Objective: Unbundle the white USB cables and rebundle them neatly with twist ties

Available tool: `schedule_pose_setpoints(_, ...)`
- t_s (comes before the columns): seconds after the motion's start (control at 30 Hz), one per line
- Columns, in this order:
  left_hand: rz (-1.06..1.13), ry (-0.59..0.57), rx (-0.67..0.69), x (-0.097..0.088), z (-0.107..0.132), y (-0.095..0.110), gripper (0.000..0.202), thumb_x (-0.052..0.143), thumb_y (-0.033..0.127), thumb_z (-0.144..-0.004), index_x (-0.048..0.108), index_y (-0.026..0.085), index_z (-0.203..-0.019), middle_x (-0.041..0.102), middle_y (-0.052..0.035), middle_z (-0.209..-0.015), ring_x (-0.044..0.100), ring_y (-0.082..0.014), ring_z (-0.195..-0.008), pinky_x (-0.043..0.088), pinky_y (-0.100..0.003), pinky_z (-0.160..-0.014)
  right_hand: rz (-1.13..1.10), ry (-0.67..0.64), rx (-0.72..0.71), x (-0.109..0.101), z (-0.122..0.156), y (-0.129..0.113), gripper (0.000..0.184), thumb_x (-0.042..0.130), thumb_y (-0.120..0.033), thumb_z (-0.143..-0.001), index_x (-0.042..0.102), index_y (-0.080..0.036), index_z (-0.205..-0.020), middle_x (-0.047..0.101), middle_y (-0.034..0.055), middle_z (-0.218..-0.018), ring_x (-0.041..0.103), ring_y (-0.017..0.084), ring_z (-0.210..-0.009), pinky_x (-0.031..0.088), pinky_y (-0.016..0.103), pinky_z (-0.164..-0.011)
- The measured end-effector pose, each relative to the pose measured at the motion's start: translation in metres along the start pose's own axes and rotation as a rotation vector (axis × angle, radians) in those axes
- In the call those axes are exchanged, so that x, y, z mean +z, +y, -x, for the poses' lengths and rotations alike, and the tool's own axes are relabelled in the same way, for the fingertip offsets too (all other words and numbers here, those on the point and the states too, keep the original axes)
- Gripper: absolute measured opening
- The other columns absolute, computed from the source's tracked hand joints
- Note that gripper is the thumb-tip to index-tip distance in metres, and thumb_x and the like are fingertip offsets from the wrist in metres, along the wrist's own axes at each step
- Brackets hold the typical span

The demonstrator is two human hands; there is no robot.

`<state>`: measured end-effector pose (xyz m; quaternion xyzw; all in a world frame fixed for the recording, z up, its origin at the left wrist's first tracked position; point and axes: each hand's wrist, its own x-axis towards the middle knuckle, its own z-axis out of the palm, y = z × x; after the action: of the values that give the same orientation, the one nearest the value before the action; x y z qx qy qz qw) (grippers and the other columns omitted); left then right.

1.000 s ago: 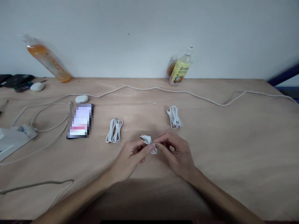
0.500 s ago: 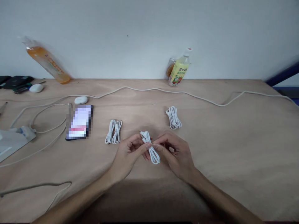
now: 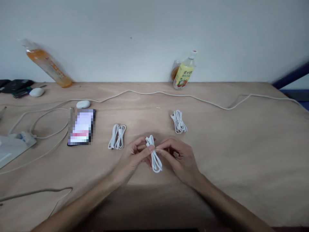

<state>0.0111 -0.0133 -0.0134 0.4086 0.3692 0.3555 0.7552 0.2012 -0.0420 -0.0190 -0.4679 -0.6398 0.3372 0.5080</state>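
The left hand (image 3: 134, 156) is clamping a coiled white cable (image 3: 156, 162) at its middle between thumb and fingers, a grip that is probably keeping the loops gathered. The right hand's (image 3: 182, 156) thumb and forefinger are meeting beside that middle; whether they are pinching a tie cannot be told. The coil is staying between the tabletop's (image 3: 229, 161) front and back edges. Nearer the back edge, a left bundle (image 3: 117, 137) and a right bundle (image 3: 179, 122) are lying well apart, perhaps avoiding tangles.

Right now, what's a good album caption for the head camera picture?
Left hand holds a coiled white cable while right hand pinches at its side.
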Motion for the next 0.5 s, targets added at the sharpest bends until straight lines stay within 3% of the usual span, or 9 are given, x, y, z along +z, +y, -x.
schedule_pose_setpoints(0.2, -0.143, 0.118, 0.151, 0.0041, 0.0033, 0.0061, 0.034, 0.088, 0.034, -0.087, 0.076, 0.016, -0.113, 0.075, 0.0009, -0.080, 0.073, -0.0160, -0.078, 0.064, -0.028, -0.078, -0.010, -0.017, 0.070, 0.0001, 0.0005, 0.0016, 0.013, 0.078, -0.026, -0.098, 0.081, -0.024, -0.086, 0.073, -0.0005, -0.076, 0.060, 0.015, -0.066, 0.044, 0.028, -0.061)
schedule_pose_setpoints(0.5, -0.174, 0.137, 0.175, 0.0012, 0.0011, 0.0058, 0.037, 0.085, 0.034, -0.088, 0.079, 0.017, -0.121, 0.077, -0.0017, -0.089, 0.074, -0.0175, -0.080, 0.065, -0.030, -0.076, -0.134, -0.043, 0.270, 0.0027, 0.0010, -0.0001, 0.013, 0.076, -0.034, -0.096, 0.081, -0.024, -0.089, 0.071, -0.0015, -0.074, 0.057, 0.014, -0.064, 0.043, 0.027, -0.059)
